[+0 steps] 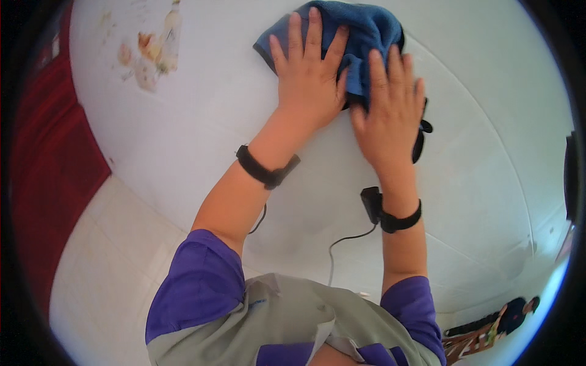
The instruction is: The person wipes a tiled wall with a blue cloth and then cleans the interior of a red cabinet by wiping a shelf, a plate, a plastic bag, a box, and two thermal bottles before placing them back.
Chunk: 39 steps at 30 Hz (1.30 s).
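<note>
My left hand [310, 79] lies flat on a blue cloth [373, 24] with dark edging, its fingers spread. Beside it, my right hand [389, 113] rests on the cloth's lower right part, fingers stretched out and slightly apart. The cloth is rumpled against a white surface [207, 91] that looks like a wall. Both palms press on the cloth rather than grip it. Black straps with small boxes circle both wrists, and cables hang from them. Just right of my right hand is a small black looped thing [421, 137], partly hidden, whose kind I cannot make out.
Brown and yellowish stained remnants [149, 55] mark the white surface at upper left. A dark red panel [55, 177] stands along the left side. Pale floor tiles [110, 256] show at lower left. At far lower right, a person [513, 314] sits on a wooden bench [470, 344].
</note>
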{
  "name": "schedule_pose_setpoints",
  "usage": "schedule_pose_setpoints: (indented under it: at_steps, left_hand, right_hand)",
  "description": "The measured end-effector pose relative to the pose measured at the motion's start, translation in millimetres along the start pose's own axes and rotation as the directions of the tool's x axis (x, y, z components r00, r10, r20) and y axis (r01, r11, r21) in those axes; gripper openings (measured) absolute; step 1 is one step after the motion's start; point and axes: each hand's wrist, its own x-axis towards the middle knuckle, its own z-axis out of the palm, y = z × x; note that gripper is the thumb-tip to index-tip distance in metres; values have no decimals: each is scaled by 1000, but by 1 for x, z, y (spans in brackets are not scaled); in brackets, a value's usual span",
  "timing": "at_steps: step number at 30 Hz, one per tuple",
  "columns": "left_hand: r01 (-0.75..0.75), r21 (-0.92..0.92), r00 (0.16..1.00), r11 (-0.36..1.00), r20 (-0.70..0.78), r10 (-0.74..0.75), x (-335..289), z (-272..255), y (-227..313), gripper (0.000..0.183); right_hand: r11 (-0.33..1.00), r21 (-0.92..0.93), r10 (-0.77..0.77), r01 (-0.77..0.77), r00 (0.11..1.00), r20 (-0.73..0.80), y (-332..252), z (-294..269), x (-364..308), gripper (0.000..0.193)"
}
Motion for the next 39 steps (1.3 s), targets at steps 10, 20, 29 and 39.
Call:
schedule_pose_setpoints:
  at_steps: [10, 20, 29, 39]
  left_hand:
    - [686, -18, 717, 728, 184, -672, -329, -6, 9, 70]
    - [795, -602, 330, 74, 327, -885, -310, -19, 46, 55]
    - [402, -226, 909, 887, 217, -356, -195, -54, -1, 54]
    - [906, -128, 411, 404, 36, -911, -449, -52, -85, 39]
  right_hand:
    - [871, 414, -454, 264, 755, 473, -94, 65, -194, 53]
    - [727, 642, -588, 244, 705, 397, -86, 66, -205, 41]
    - [964, 232, -183, 128, 955, 234, -96, 31, -160, 51]
    - [583, 801, -696, 135, 592, 406, -271, 162, -266, 29]
